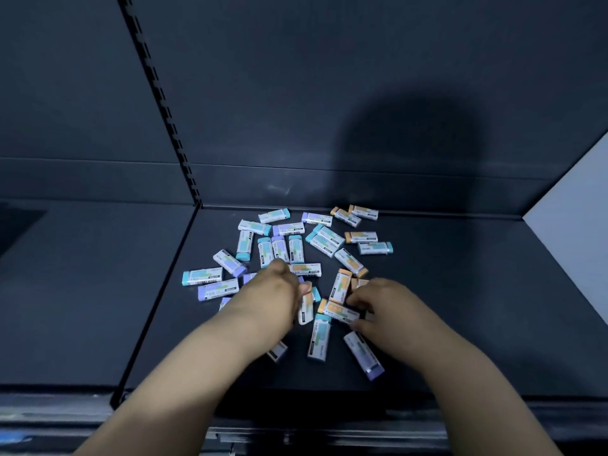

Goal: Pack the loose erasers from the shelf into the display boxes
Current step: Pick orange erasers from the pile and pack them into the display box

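— While both hands were over the shelf, where did the loose erasers lie?

— They lay flat and scattered on the dark shelf surface, in one patch at its middle. The patch reached from the foot of the back panel at 12 o'clock to near the front edge at 6 o'clock. Sleeves were white; exposed ends were teal, purple or orange. Several erasers touched or overlapped.

— State the condition of the right hand.

— It sat at 4 o'clock of the patch. Its fingers were curled and, with the thumb, pinched an orange-ended eraser by its right end. That eraser lay crosswise on the shelf. A purple-ended eraser lay just beside the wrist, at 6 o'clock of the hand.

— And the left hand?

— It sat at 7 o'clock of the patch, knuckles up, fingers curled under, and was blurred. A teal-ended eraser showed at its 3 o'clock side, touching the thumb. Whether the fingers gripped it could not be told. The two hands were near each other but apart.

— Fixed structure?

— A slotted upright ran down the back panel to the shelf at 10 o'clock of the patch.
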{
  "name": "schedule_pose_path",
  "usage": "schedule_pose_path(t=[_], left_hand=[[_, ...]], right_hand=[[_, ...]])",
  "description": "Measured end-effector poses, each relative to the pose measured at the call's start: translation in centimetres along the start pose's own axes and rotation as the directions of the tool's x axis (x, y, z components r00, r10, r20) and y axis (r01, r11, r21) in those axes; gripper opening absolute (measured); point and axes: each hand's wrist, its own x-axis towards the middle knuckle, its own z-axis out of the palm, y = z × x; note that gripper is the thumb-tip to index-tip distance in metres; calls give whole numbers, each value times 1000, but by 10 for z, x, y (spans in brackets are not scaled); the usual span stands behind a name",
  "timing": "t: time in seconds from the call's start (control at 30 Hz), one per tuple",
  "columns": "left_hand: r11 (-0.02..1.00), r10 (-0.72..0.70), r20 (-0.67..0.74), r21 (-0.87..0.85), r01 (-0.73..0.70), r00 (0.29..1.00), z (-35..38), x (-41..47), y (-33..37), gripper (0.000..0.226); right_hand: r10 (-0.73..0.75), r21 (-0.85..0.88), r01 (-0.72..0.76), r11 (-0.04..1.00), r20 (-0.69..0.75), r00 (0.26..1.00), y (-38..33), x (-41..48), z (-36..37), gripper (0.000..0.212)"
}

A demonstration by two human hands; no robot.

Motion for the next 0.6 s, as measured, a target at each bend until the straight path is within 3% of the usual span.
schedule_pose_path(t=[0.1, 0.27, 0.43, 0.5, 0.6], left_hand=[[998, -59, -43, 19, 60, 997, 3, 10, 1, 26], [990, -131, -78, 34, 134, 988, 5, 14, 4, 35], [991, -128, -120, 10, 130, 985, 1, 11, -1, 31], [995, -97, -134, 0, 98, 986, -3, 7, -5, 30], [1000, 25, -105, -6, -26, 994, -8, 1, -8, 38]], right_hand=[[4, -32, -4, 999, -18, 1000, -1, -2, 2, 24], [-16, -163, 5, 987, -65, 998, -8, -1, 5, 29], [-77, -316, 39, 948, -106, 991, -13, 4, 8, 26], [-41, -265, 4, 964, -135, 990, -12, 4, 3, 26], [90, 2, -90, 996, -116, 989, -12, 7, -5, 20]])
